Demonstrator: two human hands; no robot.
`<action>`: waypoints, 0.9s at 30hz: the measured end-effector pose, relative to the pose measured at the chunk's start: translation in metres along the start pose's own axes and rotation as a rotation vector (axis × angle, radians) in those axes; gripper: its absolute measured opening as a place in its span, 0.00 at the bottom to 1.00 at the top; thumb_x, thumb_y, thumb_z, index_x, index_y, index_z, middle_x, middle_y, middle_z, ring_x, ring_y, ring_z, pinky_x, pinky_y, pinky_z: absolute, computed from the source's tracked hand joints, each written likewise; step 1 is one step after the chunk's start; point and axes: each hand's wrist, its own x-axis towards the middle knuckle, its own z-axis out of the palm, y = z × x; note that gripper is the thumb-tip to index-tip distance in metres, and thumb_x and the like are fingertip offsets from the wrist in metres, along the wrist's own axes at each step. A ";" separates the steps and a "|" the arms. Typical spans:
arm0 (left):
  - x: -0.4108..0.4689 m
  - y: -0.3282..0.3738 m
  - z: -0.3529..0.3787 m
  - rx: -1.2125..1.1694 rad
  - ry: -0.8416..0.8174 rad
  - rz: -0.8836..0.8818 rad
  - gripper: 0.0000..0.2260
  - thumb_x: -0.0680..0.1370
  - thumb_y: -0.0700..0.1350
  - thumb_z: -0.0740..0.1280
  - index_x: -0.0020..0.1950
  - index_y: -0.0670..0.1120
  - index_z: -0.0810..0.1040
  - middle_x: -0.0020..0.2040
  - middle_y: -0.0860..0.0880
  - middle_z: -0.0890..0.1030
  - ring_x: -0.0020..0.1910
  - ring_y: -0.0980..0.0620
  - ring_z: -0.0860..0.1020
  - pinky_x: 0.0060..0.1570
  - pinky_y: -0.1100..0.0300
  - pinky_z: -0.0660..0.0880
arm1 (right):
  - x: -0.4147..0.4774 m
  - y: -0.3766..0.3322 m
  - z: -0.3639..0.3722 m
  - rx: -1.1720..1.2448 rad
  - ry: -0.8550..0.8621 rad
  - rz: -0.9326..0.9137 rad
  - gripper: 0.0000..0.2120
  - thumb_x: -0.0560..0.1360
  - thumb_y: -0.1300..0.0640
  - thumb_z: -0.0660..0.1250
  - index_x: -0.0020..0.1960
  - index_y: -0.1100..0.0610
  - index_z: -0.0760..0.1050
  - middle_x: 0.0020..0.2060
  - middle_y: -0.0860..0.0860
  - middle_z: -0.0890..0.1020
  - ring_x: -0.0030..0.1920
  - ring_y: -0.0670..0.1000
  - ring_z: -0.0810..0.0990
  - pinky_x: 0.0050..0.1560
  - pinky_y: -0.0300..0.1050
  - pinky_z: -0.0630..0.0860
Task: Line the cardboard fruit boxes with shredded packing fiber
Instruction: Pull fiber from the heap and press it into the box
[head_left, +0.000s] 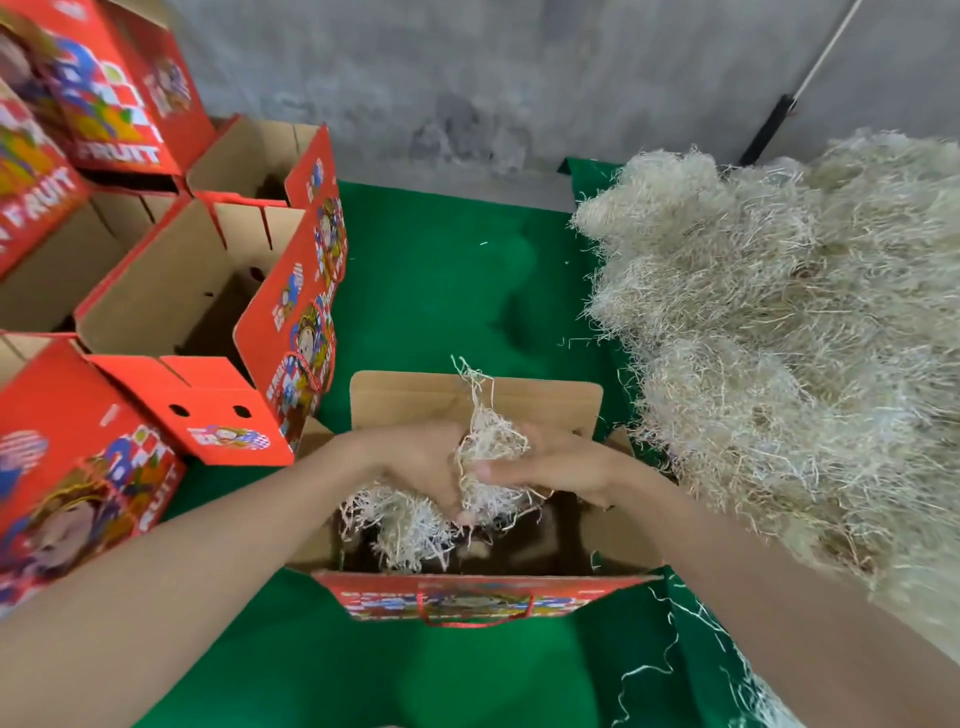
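Note:
An open red fruit box stands on the green cloth in front of me, its brown flaps up. Over its opening my left hand and my right hand meet, both gripping one tuft of pale shredded fiber. Strands stick up above my hands. More fiber hangs below my left hand inside the box. The box's floor is dark and mostly hidden.
A large heap of shredded fiber fills the right side. Several red fruit boxes stand open or stacked at the left. Green cloth covers the floor up to a grey concrete wall. Loose strands lie near the bottom right.

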 end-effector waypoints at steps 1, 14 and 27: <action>-0.004 -0.002 -0.005 -0.090 -0.017 0.006 0.43 0.65 0.51 0.78 0.73 0.42 0.60 0.67 0.48 0.70 0.64 0.49 0.72 0.64 0.57 0.69 | 0.000 0.007 0.002 0.114 -0.025 0.008 0.24 0.69 0.46 0.72 0.62 0.45 0.70 0.53 0.36 0.78 0.54 0.37 0.77 0.52 0.31 0.70; -0.020 -0.031 -0.009 -0.635 0.083 0.026 0.37 0.70 0.41 0.73 0.74 0.51 0.60 0.72 0.51 0.63 0.65 0.55 0.65 0.62 0.60 0.64 | -0.014 0.035 -0.002 0.148 0.172 0.295 0.26 0.78 0.58 0.61 0.73 0.62 0.56 0.68 0.57 0.66 0.64 0.52 0.65 0.69 0.50 0.57; 0.010 -0.005 0.003 -0.821 0.034 -0.105 0.44 0.68 0.41 0.73 0.77 0.45 0.49 0.75 0.45 0.56 0.73 0.46 0.57 0.70 0.51 0.56 | -0.018 0.022 0.000 0.539 -0.016 0.079 0.18 0.67 0.64 0.71 0.54 0.53 0.74 0.48 0.45 0.84 0.49 0.41 0.81 0.52 0.40 0.72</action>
